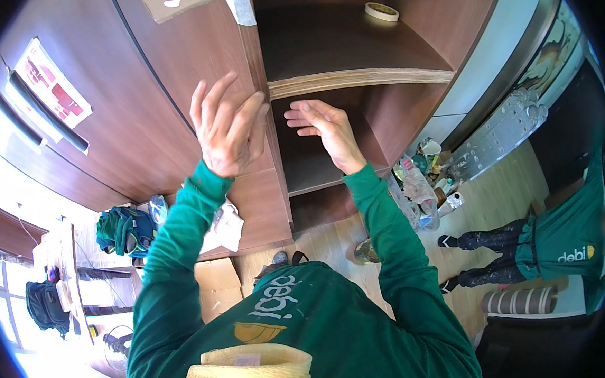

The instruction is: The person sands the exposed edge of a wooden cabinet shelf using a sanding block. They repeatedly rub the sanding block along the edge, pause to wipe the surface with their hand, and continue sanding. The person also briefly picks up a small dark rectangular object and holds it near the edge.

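Where a reddish-brown wood-grain shelf unit with open compartments [404, 124] rises before the person, both bare hands are raised at its front. Nearest to them is a dark, smooth-topped shelf board [356, 47] with a pale front edge of bare, layered plywood [362, 81], striped in thin light and darker plies. The board's long axis runs left to right across the unit, from one side wall to the other, and the raw edge faces the person; it looks slightly curved, though the lens may cause that.

The left hand [231, 129] is near the board's left end, before the brown wood-grain panel [169, 41] beside the opening. Its fingers are spread and loosely bent, pointing upward in the view, grasping nothing visible. The right hand [325, 129] is just below the board in the view, before the lower compartment, its relaxed fingers pointing left toward the other hand, likewise released. The two hands are apart; whether either touches the unit cannot be told.

On top of the board, near the right wall, a cream-coloured ring-shaped roll of tape [382, 12] lies flat. A greyish strip of tape [239, 6] overlaps brown cardboard [180, 2] at upper left.
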### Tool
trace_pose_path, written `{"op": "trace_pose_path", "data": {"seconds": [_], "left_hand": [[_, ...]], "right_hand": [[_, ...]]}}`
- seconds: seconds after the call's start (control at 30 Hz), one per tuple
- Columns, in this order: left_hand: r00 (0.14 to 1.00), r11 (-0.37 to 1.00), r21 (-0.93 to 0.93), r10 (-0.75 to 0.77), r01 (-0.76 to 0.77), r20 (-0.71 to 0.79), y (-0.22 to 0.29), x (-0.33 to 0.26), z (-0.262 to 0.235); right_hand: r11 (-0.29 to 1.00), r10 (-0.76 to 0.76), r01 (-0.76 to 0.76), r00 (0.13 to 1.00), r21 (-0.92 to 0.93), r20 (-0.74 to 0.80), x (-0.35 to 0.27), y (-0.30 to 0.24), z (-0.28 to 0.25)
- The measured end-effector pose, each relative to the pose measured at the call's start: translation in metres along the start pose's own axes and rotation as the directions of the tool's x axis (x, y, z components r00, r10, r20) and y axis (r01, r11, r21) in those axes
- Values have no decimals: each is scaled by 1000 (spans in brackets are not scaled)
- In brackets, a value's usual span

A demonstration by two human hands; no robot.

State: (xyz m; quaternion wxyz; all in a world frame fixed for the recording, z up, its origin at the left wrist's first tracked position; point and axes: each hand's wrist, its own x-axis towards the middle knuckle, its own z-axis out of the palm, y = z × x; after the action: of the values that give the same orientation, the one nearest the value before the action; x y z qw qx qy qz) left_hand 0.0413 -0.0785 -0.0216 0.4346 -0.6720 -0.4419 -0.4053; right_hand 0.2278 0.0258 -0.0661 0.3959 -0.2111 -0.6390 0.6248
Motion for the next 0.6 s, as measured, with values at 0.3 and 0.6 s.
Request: {"op": "trace_pose_path", "data": {"seconds": [0.3, 0.6], "left_hand": [[873, 909, 70, -414, 411, 259, 9, -64, 61], [838, 868, 12, -482, 496, 257, 4, -69, 77]], "right_hand": [[974, -151, 192, 945, 120, -290, 33, 18, 56], [959, -221, 263, 928, 107, -300, 27, 29, 53]]}}
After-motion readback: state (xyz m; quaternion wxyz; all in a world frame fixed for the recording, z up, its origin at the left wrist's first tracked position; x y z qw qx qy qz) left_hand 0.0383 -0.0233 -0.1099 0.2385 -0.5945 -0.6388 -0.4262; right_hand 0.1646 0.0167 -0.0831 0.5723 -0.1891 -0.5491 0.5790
